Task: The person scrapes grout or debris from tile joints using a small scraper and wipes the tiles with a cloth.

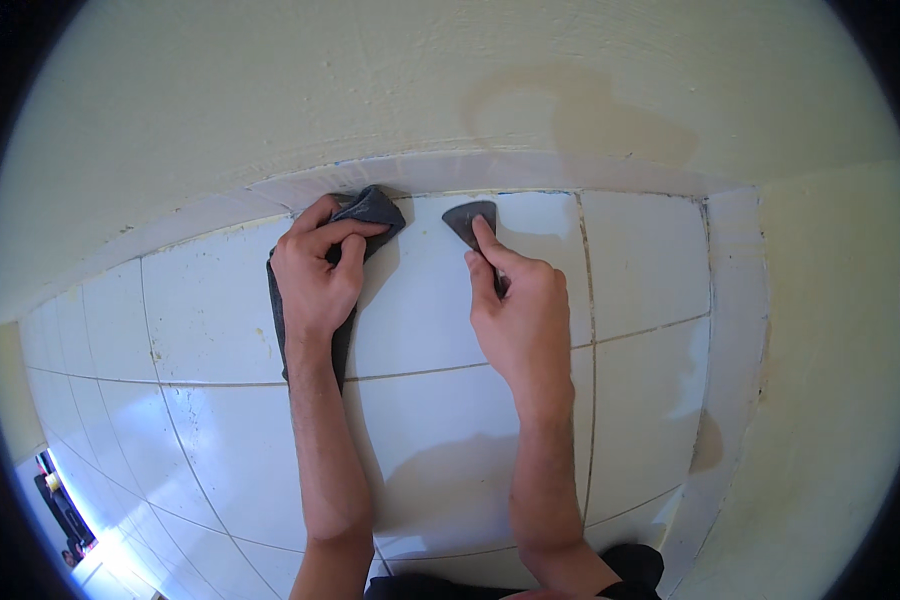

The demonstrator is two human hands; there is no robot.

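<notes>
A dark grey cloth [372, 207] is bunched in my left hand [315, 268], and its loose end hangs down beneath my wrist. The cloth's upper corner touches the edge where the white floor tiles [430, 300] meet the baseboard. To the right, my right hand [520, 315] grips a scraper [462, 220] with a dark, fan-shaped blade. My thumb or a finger presses along the blade. The blade's wide edge lies just short of the baseboard, over the tile. The scraper's handle is mostly hidden in my palm.
A pale baseboard [490, 172] runs along the cream wall [370, 90] and turns a corner at the right. Dark grout lines and yellowish specks mark the tiles. Several dark objects [60, 505] stand far left beside bright light. My dark clothing [450, 588] shows at the bottom.
</notes>
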